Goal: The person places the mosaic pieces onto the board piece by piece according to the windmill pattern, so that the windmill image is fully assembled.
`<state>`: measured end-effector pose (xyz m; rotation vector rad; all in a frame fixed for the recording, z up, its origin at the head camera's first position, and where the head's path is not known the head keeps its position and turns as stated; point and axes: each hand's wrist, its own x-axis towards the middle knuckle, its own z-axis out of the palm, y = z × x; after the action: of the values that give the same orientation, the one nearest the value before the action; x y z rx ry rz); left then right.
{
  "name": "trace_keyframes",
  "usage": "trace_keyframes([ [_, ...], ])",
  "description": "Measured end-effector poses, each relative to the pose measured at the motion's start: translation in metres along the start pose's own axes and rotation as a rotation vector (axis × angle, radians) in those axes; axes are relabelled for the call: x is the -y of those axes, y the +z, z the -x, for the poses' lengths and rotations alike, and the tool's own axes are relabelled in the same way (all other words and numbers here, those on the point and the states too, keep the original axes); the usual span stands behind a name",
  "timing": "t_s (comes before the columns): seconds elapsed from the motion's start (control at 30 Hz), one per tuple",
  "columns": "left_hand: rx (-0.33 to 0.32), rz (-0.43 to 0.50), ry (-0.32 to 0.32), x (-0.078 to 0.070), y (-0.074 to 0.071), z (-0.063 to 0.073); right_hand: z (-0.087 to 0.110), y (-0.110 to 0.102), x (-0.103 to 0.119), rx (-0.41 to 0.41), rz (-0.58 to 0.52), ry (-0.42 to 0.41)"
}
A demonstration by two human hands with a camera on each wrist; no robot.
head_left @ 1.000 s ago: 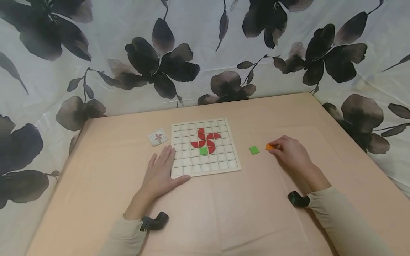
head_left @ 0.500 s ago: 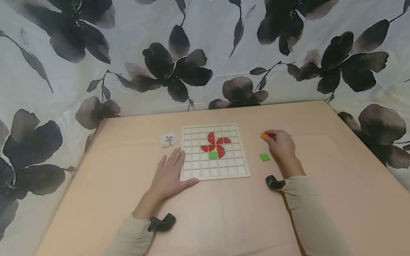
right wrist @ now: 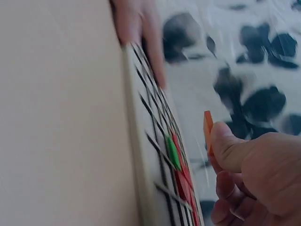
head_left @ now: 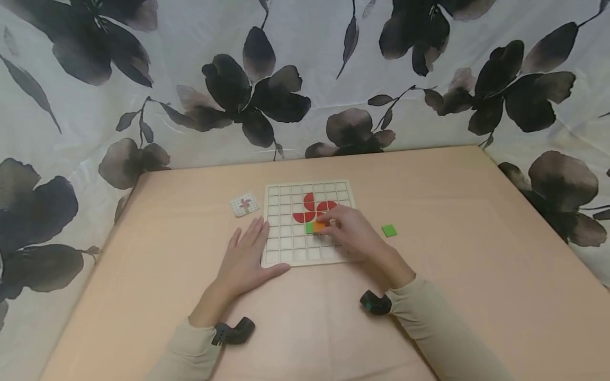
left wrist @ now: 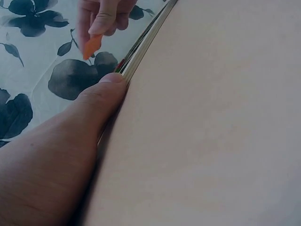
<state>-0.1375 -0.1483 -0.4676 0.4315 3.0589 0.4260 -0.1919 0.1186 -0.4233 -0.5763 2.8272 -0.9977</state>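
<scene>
My right hand [head_left: 355, 233] pinches an orange tile [head_left: 319, 227] between thumb and fingers, held above the gridded board [head_left: 286, 248]. In the right wrist view the orange tile [right wrist: 208, 132] stands clear of the board's surface. Red curved tiles [head_left: 308, 201] form a pinwheel in the board's cells, partly covered by the right hand. Just below them a green tile [head_left: 309, 228] sits in a cell, beside the orange one. My left hand [head_left: 245, 262] rests with fingers spread at the board's lower left corner; its thumb [left wrist: 106, 94] lies along the near edge.
A small pattern card [head_left: 244, 204] lies left of the board, showing a reddish pinwheel. A loose green tile [head_left: 389, 230] lies on the table [head_left: 452, 211] to the right. Behind the table hangs a floral cloth [head_left: 324, 69].
My right hand has carried the orange tile from the table on the right, leftward over the board. The left hand stays at the board's corner. The head view has shifted a little.
</scene>
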Motion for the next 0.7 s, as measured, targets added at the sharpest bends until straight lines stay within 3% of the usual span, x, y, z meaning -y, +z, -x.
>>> trace_keyframes([
  [0.13, 0.001, -0.005, 0.002, 0.0, 0.001, -0.002, 0.004, 0.016, 0.018, 0.047, 0.112, -0.039],
  [0.33, 0.006, -0.003, -0.002, -0.001, 0.002, -0.003, 0.009, 0.023, 0.019, 0.04, 0.262, -0.037],
  [0.7, -0.015, 0.008, 0.004, 0.0, 0.002, -0.002, 0.008, 0.026, 0.02, 0.05, 0.348, -0.012],
])
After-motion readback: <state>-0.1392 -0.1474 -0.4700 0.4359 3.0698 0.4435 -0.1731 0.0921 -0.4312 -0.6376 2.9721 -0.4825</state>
